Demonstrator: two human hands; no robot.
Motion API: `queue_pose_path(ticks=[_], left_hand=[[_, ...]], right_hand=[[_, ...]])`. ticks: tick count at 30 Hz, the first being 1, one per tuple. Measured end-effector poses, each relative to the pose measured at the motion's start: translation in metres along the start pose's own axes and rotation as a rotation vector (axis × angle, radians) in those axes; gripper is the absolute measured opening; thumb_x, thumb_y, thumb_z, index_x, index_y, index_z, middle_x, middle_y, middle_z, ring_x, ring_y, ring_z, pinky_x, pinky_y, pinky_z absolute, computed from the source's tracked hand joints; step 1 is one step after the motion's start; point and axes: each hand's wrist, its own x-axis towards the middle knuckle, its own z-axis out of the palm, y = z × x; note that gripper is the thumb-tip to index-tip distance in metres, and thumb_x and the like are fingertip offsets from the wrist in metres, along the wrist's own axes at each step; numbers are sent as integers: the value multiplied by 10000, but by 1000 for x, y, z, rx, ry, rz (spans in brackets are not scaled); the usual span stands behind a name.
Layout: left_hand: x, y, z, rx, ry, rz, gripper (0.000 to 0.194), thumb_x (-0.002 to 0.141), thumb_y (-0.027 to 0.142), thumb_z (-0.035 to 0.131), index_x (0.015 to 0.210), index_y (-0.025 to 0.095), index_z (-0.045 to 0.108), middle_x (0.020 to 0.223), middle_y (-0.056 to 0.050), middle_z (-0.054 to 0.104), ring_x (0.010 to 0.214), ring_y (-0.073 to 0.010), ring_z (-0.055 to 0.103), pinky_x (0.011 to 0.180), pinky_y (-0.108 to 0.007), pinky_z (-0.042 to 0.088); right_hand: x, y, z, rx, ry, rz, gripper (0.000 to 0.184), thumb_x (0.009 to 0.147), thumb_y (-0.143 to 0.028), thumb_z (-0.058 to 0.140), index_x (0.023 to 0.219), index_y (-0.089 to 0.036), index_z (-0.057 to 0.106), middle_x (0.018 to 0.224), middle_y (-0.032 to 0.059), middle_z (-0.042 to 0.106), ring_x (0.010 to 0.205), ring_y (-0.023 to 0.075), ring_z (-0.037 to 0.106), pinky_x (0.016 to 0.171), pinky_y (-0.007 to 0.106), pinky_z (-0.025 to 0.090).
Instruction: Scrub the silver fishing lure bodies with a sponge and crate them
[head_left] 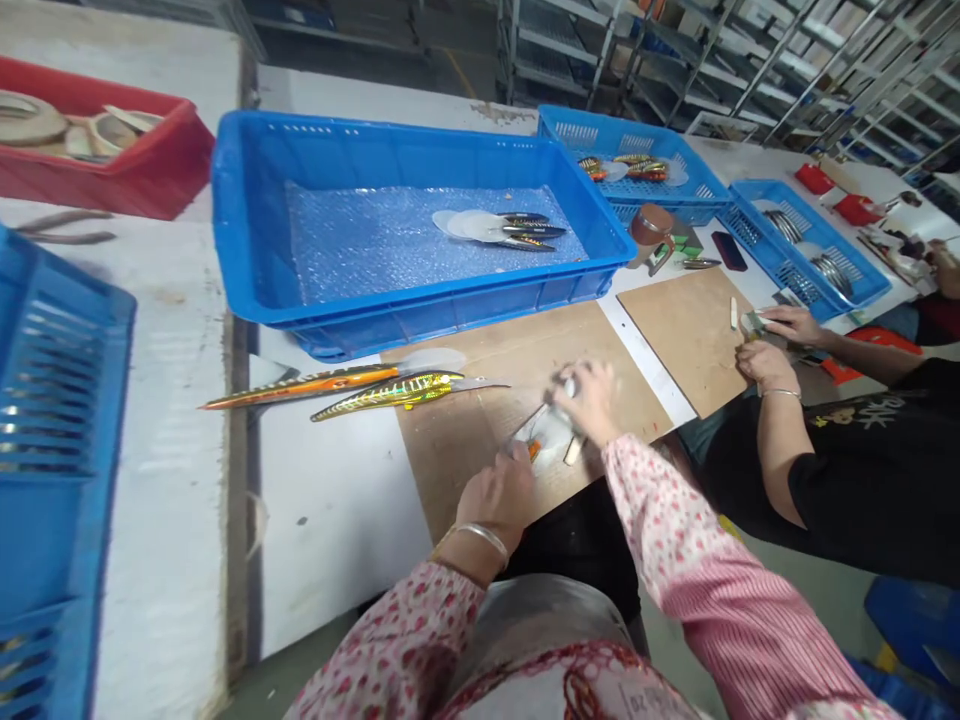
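My left hand [496, 492] is closed around a fishing lure, pressed low over the cardboard sheet [450, 460]. An orange bit of the lure [534, 450] shows past the fingers; the rest is mostly covered. Just beyond it, my right hand [589, 402] is blurred by motion, its fingers bent around a small pale thing I cannot make out. A short cream-coloured stick [574, 450] lies on the cardboard beneath my right hand. To the left rest two long lures with clear bills: an orange and black one [330, 383] and a gold striped one [386, 396].
A blue crate [450, 300] lined with bubble wrap holds several dark lures [531, 230]. More blue crates [637, 135] line the back right. At left stand a red bin [172, 150], pliers [67, 230] and a blue crate [67, 400]. A co-worker's hands [772, 350] work at right.
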Motion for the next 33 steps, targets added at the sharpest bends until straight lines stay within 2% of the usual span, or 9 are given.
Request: queue_pose_path(ticks=[3, 6, 8, 13, 18, 21, 24, 29, 33], left_hand=[[4, -7, -7, -12, -61, 11, 270, 910, 162, 334, 1125, 105, 487, 991, -176, 646, 895, -275, 681, 718, -380, 545], [10, -15, -8, -51, -71, 52, 232, 903, 221, 389, 1082, 123, 499, 973, -163, 662, 903, -279, 676, 736, -383, 535], [14, -20, -5, -72, -61, 78, 233, 896, 245, 413, 1083, 135, 499, 961, -152, 671, 906, -278, 674, 739, -379, 531], [16, -22, -2, -74, -64, 56, 249, 890, 243, 405, 1101, 141, 489, 972, -146, 673, 897, -276, 672, 735, -382, 522], [16, -27, -5, -112, -91, 96, 267, 891, 270, 410, 1117, 154, 493, 997, -137, 674, 925, -243, 665, 765, -342, 510], [16, -32, -5, -120, -65, 123, 310, 900, 312, 403, 1151, 149, 482, 1000, -141, 674, 924, -258, 662, 761, -356, 506], [17, -35, -3, -115, -52, 125, 332, 903, 317, 395, 1162, 129, 481, 976, -148, 676, 922, -279, 659, 760, -377, 502], [22, -41, 0, -141, -42, 187, 324, 901, 300, 409, 1174, 143, 484, 1048, -142, 665, 953, -256, 648, 800, -360, 493], [21, -43, -2, -103, -48, 169, 365, 911, 322, 396, 1217, 134, 463, 1041, -150, 664, 957, -272, 645, 799, -378, 493]], right_hand=[[-1, 2, -1, -35, 49, 45, 187, 757, -357, 622, 897, -235, 642, 1086, 67, 541, 1024, 281, 421, 838, 413, 348], [-18, -6, 1, 22, 2, -84, 175, 749, -348, 632, 898, -256, 640, 1091, 50, 542, 1034, 263, 424, 843, 388, 350], [-21, -4, 2, 45, -25, -119, 163, 741, -337, 637, 884, -260, 644, 1087, 43, 542, 1033, 254, 428, 845, 376, 351], [-6, 7, -8, -84, 44, 3, 172, 754, -342, 618, 889, -237, 636, 1071, 58, 536, 1016, 269, 423, 827, 403, 338], [-24, -10, -6, -38, -62, -151, 148, 770, -334, 604, 892, -254, 627, 1115, 40, 525, 1039, 257, 415, 841, 387, 334], [-11, 0, -6, -37, -57, -51, 143, 761, -346, 603, 860, -248, 634, 1058, 48, 535, 1013, 265, 422, 825, 394, 343], [2, 10, -6, -92, 17, 27, 177, 762, -344, 589, 896, -235, 627, 1114, 67, 515, 1037, 284, 406, 832, 421, 340], [-15, -1, 2, -24, -100, -135, 179, 730, -354, 615, 887, -266, 628, 1111, 34, 520, 1040, 266, 415, 829, 395, 347], [8, 15, 3, -37, -46, 39, 176, 736, -360, 597, 856, -239, 637, 1026, 53, 536, 993, 267, 424, 821, 394, 352]])
